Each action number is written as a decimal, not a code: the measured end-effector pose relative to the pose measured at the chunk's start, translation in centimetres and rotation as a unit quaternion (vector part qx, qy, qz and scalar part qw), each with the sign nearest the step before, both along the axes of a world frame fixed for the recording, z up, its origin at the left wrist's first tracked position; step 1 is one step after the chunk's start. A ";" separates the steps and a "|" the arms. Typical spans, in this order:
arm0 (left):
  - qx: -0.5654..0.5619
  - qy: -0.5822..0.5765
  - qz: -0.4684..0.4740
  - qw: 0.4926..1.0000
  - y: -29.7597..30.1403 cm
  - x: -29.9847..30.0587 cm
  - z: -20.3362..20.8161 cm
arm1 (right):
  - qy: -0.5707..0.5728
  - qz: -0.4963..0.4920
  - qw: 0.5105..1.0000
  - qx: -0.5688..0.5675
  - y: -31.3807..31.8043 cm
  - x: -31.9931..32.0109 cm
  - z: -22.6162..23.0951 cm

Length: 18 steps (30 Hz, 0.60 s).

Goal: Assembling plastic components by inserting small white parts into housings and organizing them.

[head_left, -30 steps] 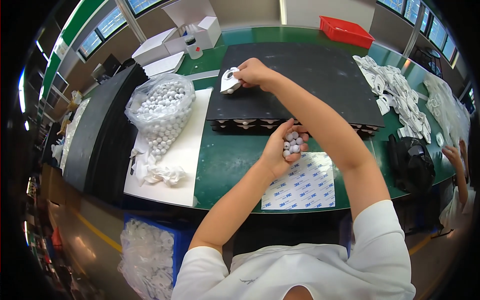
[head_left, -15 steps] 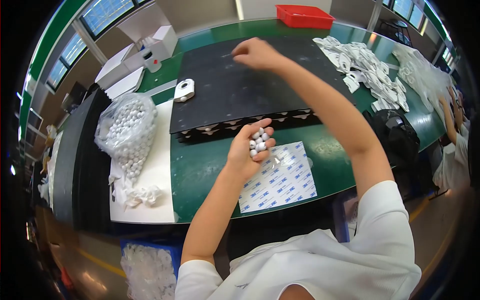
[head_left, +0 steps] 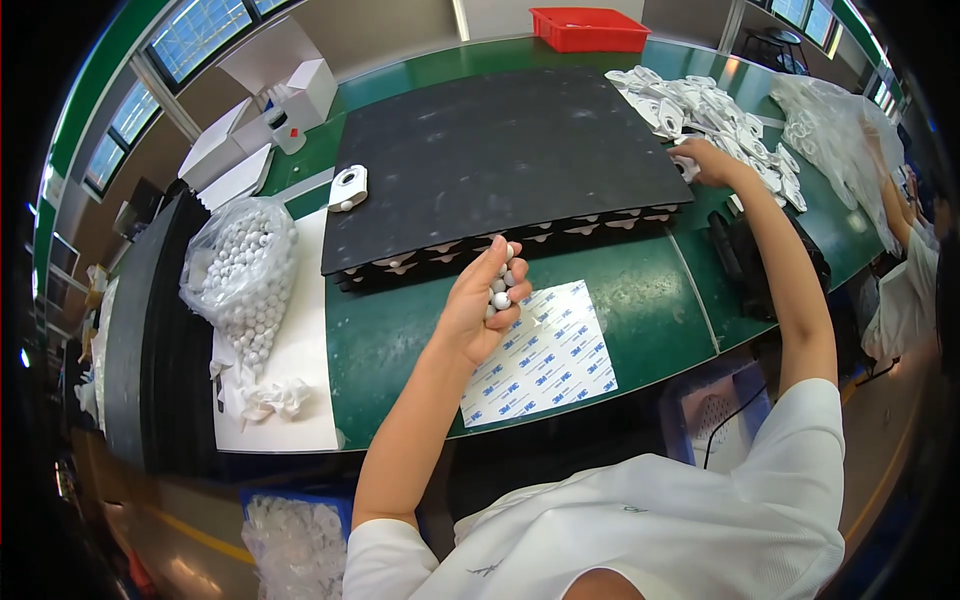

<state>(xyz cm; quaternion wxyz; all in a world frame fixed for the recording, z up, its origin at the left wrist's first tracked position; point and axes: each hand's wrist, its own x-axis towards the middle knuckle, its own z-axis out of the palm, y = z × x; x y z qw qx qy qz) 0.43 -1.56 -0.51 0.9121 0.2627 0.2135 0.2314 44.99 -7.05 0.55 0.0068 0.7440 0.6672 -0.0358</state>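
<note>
A cluster of small white balls (head_left: pixel 499 283) sits in the left hand (head_left: pixel 477 312), which is cupped palm-up around them with the fingers curled in; the hand is raised above the green table (head_left: pixel 400 340), just in front of the near edge of the black sheet (head_left: pixel 505 155). Below the hand, a white printed sheet (head_left: pixel 545 355) lies flat on the table.

The right hand (head_left: pixel 708 160) is stretched far out to the right corner of the black sheet, its fingers closed on a white part (head_left: pixel 686 166) at the edge of a pile of white parts (head_left: pixel 715 110). How firmly it grips cannot be told at this size.

The black sheet covers a stack of black trays (head_left: pixel 500 245), whose scalloped front edge shows beneath it. One more white part with a round hole (head_left: pixel 348 188) lies at the sheet's left edge.

To the left, a clear bag of white balls (head_left: pixel 243 275) rests on a white board (head_left: pixel 285 390), with crumpled white scraps (head_left: pixel 272 398) near the board's front. A stack of black sheets (head_left: pixel 160 330) lies beyond it at the table's left end. White boxes (head_left: pixel 275 105) stand at the far left corner, and a red bin (head_left: pixel 590 28) at the far edge. A clear bag (head_left: pixel 830 125) lies at far right, near another person's arm (head_left: pixel 895 210).
</note>
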 end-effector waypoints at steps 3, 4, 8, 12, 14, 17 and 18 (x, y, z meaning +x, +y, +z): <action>-0.005 -0.003 0.022 1.000 0.0 -0.1 0.2 | -0.053 -0.098 0.993 0.035 -2.4 -3.6 2.7; -0.005 -0.002 0.021 1.000 0.0 -0.1 0.2 | -0.081 -0.086 0.993 0.026 -3.0 -2.6 2.8; 0.001 -0.022 0.034 0.999 -0.1 -0.1 0.2 | -0.113 -0.141 0.982 0.059 -5.3 -4.3 4.8; 0.013 -0.051 0.042 0.998 0.1 -0.3 -0.2 | 0.105 -0.081 0.929 0.346 -7.7 -13.6 6.4; 0.022 -0.063 0.055 0.996 0.1 -0.2 -0.1 | 0.358 -0.071 0.860 0.356 -8.4 -19.2 5.5; 0.052 -0.065 0.071 0.994 0.4 -0.5 -0.1 | 0.549 -0.005 0.795 0.257 -8.6 -26.0 1.7; 0.034 -0.080 0.070 0.994 0.5 -0.5 -0.2 | 0.588 -0.012 0.777 0.225 -8.6 -27.6 0.2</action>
